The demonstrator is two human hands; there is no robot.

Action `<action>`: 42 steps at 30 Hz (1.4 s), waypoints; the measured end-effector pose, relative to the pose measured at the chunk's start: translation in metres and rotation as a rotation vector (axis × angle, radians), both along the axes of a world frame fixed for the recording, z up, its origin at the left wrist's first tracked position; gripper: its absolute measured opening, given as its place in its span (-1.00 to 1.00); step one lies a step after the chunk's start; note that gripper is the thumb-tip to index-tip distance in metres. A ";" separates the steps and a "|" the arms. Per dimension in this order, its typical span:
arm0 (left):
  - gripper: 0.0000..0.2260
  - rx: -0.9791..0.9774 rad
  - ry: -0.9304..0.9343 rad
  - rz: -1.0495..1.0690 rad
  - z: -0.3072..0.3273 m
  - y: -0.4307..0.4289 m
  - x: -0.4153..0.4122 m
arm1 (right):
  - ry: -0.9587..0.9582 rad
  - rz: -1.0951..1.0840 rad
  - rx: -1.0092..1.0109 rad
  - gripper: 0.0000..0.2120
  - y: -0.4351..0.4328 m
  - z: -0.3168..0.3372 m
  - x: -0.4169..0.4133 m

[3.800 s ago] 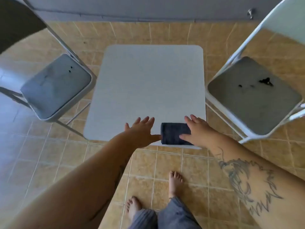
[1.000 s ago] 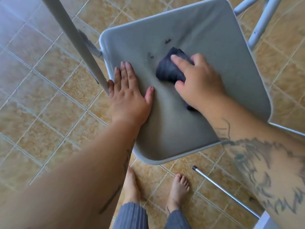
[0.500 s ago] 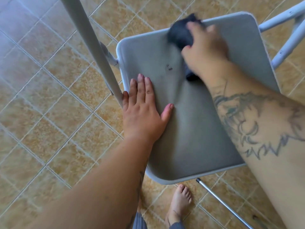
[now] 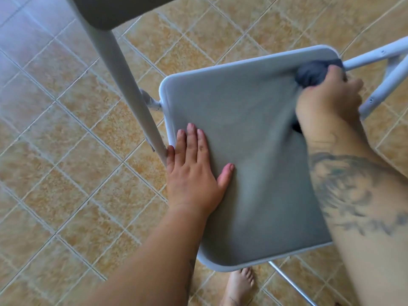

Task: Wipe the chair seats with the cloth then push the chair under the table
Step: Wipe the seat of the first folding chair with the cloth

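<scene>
since half a second ago the right hand (image 4: pixel 329 96) has carried the cloth (image 4: pixel 313 72) from the middle of the far edge out to the far right corner of the chair seat (image 4: pixel 254 155), and the dark specks i saw on the padding earlier are no longer showing. the left hand (image 4: pixel 194 171) has stayed where it was, on the seat's left side

from my feed the right hand is clenched around the dark blue cloth, bunching it into a ball pressed against the seat's corner – part of the cloth pokes out beyond the fingers and a small dark bit shows below the wrist. the grey padding puckers into creases that run toward that hand. the tattooed right forearm (image 4: pixel 357 195) crosses the seat's right side and is blurred

the left hand lies flat and released, palm down, fingers together and thumb spread, its little finger touching the white frame tube (image 4: pixel 123 69) that slants up along the seat's left edge. that tube meets a grey backrest (image 4: pixel 106 9) at the top of my view

white frame legs (image 4: pixel 379 74) stick out just beyond the cloth's corner. a thin metal bar (image 4: pixel 291 283) runs under the near edge, and a bare foot (image 4: pixel 240 286) stands on the tan tiled floor (image 4: pixel 66 151) below the seat – the table is not in this view
</scene>
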State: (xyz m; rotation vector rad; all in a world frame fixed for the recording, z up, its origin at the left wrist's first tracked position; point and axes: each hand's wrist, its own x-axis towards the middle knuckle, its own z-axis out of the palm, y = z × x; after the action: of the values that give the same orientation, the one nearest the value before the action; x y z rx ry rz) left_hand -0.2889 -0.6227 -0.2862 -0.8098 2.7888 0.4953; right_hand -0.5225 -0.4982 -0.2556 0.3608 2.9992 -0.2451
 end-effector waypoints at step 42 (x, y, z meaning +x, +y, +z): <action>-0.19 -0.005 -0.035 0.006 0.004 0.002 -0.001 | -0.097 0.656 -0.243 -0.53 -0.127 -0.009 0.018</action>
State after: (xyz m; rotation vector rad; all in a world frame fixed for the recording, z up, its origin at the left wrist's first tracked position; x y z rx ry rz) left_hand -0.2896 -0.6211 -0.2823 -0.8202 2.7580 0.4710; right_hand -0.5045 -0.6255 -0.2645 -0.6031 2.7548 -0.4905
